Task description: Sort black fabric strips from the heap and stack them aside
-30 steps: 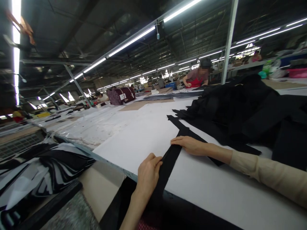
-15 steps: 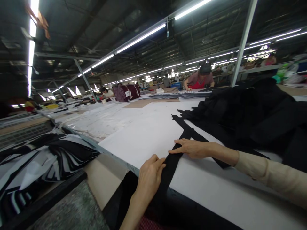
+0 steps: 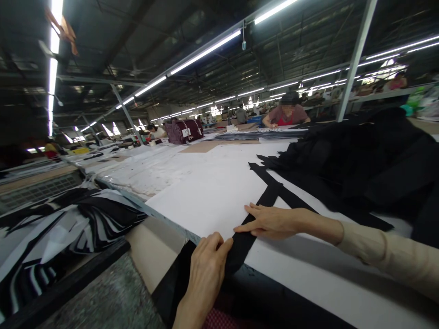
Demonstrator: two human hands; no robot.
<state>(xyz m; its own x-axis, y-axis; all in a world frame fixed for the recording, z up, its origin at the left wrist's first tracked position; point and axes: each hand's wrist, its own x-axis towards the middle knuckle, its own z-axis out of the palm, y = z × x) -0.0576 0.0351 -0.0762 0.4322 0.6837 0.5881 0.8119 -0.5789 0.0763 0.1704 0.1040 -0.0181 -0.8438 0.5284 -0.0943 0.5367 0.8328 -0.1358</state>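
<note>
Pinching the black strip (image 3: 268, 195) at the near edge of the white table (image 3: 212, 192), the left hand (image 3: 206, 267) has thumb and fingers clamped on the cloth where it bends over the edge and drops out of sight below. Just beyond it, the right hand (image 3: 270, 221) lies flat on the same strip, palm down, its fingers stretched out and close together, gripping nothing and pointing left across the cloth. A pale sleeve (image 3: 387, 260) covers that arm. The strip runs away from the person over the white surface, crosses a second black strip (image 3: 298, 201) just past the right hand, and ends near a big heap of black cloth (image 3: 363, 155) that covers the right side of the table. To the left, lower than the table, sits a pile of black-and-white cloth (image 3: 68, 228). Far down the table another person (image 3: 287, 114) in a red top leans over flat stacked sheets (image 3: 254, 134), and two dark red bags (image 3: 185, 130) stand further left. A grey post (image 3: 355, 59) rises behind the heap.
</note>
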